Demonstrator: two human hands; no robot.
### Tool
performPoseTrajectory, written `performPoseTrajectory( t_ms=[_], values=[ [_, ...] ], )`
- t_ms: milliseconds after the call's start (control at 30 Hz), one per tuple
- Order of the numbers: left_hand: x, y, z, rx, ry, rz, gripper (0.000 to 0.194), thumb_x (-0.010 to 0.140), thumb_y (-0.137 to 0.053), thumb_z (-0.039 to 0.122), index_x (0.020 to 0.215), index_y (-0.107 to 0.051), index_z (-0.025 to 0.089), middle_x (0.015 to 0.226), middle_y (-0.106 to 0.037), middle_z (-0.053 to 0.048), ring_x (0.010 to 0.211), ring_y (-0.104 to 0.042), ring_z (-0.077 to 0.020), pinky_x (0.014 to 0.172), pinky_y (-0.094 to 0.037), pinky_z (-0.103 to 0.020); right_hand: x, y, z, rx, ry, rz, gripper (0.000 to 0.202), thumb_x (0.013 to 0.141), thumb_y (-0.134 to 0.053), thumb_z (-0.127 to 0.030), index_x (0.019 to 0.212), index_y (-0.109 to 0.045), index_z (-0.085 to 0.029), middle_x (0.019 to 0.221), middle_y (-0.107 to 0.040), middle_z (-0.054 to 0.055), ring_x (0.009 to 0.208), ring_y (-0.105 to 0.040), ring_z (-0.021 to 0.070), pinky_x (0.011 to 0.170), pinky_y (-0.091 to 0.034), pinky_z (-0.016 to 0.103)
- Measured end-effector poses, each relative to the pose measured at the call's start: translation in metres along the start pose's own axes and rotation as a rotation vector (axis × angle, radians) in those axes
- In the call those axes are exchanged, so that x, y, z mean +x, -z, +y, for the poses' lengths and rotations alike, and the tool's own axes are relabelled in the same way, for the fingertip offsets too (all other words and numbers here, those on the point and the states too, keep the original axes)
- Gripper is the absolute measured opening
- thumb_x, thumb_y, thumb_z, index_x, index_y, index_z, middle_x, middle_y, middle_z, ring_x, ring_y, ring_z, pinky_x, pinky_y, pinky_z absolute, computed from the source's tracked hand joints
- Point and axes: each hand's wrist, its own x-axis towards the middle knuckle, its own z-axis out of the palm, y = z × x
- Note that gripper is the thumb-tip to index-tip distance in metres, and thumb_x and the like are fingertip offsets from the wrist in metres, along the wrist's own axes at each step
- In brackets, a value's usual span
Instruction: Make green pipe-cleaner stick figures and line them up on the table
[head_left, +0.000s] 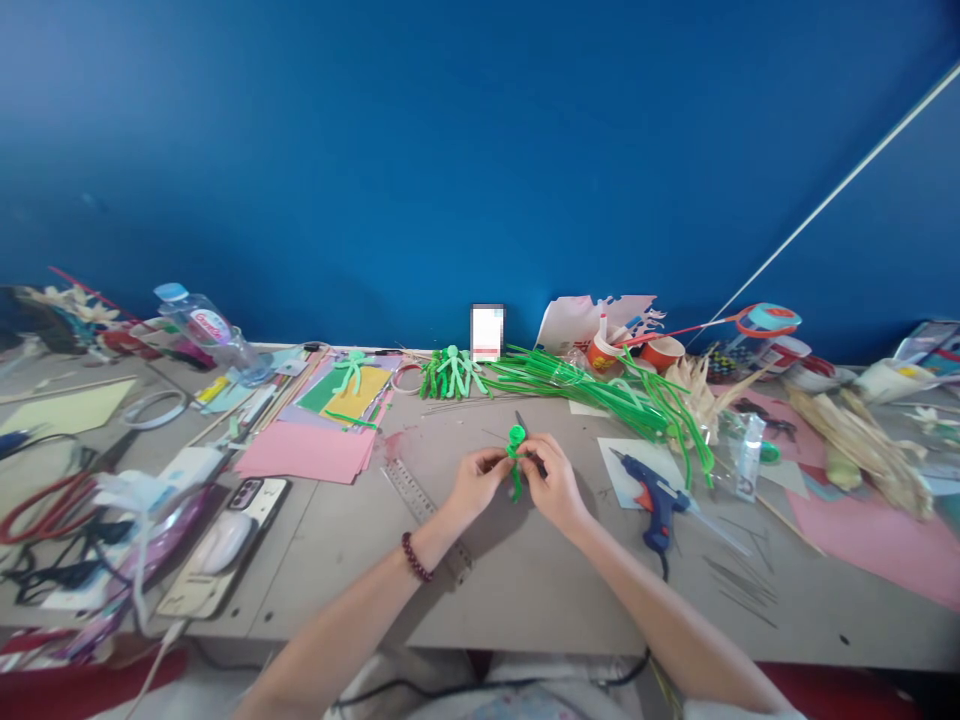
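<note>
Evidently the weak spot is the pinch: the left hand point(480, 478) and right hand point(553, 480) both have their fingertips closed on the green figure point(516, 438), near the middle of the table, its curled top standing above the fingers and a tail hanging below. Since the hold is small, a hard twist could bend the figure out of shape or let a loose end spring free. The ruler point(405, 487) lies under the left wrist, so a sweep of that arm might drag it. To the right, the glue gun point(658, 500) lies near the right forearm; if hot, which I cannot tell, its nozzle could burn a straying arm.

The fingers hide the figure's middle, so how its parts join is unclear. A dark pointed thing point(520, 418) shows just beyond it, mostly covered. The far screen point(487, 332) is blurred, and both upper arms are cut off.
</note>
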Motion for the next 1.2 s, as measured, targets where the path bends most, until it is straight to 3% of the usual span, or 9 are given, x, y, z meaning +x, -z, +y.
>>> performPoseTrajectory(
  t_ms=[300,600,833,1000,1200],
  values=[
    [0.0004,-0.0002,0.0002,0.023,0.005,0.039,0.023,0.059,-0.073,0.035,0.061,-0.068,0.012,0.054,-0.059,-0.001,0.052,-0.046,-0.0103,0.051,-0.033,-0.023,0.0011,0.0018,-0.0006,0.028,-0.018,-0.06,0.01,0.082,-0.049,-0.015,0.082,-0.058,-0.02,0.088,-0.058,0.006,0.075,-0.056,0.0166,0.065,-0.048,0.028],
    [0.001,0.0041,0.0037,-0.083,0.079,-0.001,0.021,0.063,-0.071,0.032,0.069,-0.071,0.012,0.048,-0.052,0.002,0.046,-0.039,-0.0081,0.047,-0.027,-0.024,0.0,0.0041,0.0005,0.072,-0.017,-0.042,0.016,0.088,-0.046,-0.02,0.092,-0.061,-0.021,0.094,-0.058,0.007,0.08,-0.057,0.0169,0.068,-0.049,0.029],
    [0.0025,0.0082,0.0026,-0.104,0.068,-0.054,0.025,0.066,-0.071,0.033,0.078,-0.071,0.012,0.06,-0.063,-0.002,0.054,-0.051,-0.0109,0.053,-0.037,-0.024,0.0005,0.0065,-0.0019,0.047,0.014,0.017,0.021,0.089,-0.046,-0.021,0.093,-0.066,-0.023,0.097,-0.06,0.007,0.084,-0.06,0.0174,0.07,-0.05,0.03],
    [0.0026,0.007,0.0063,-0.109,0.064,-0.083,0.036,0.063,-0.075,0.041,0.083,-0.072,0.012,0.062,-0.066,-0.005,0.051,-0.052,-0.0112,0.05,-0.036,-0.024,-0.0018,0.004,-0.0007,0.094,-0.095,0.082,0.019,0.085,-0.052,-0.026,0.101,-0.061,-0.021,0.092,-0.065,0.007,0.079,-0.063,0.0171,0.07,-0.053,0.029],
    [0.0014,0.0064,0.0047,-0.178,0.081,-0.116,0.032,0.063,-0.074,0.042,0.078,-0.073,0.014,0.068,-0.07,-0.008,0.064,-0.062,-0.0183,0.066,-0.046,-0.03,-0.0032,0.0015,-0.0036,0.12,-0.175,0.11,0.016,0.079,-0.061,-0.03,0.092,-0.06,-0.02,0.079,-0.063,0.003,0.065,-0.062,0.015,0.059,-0.055,0.028]
  ],
)
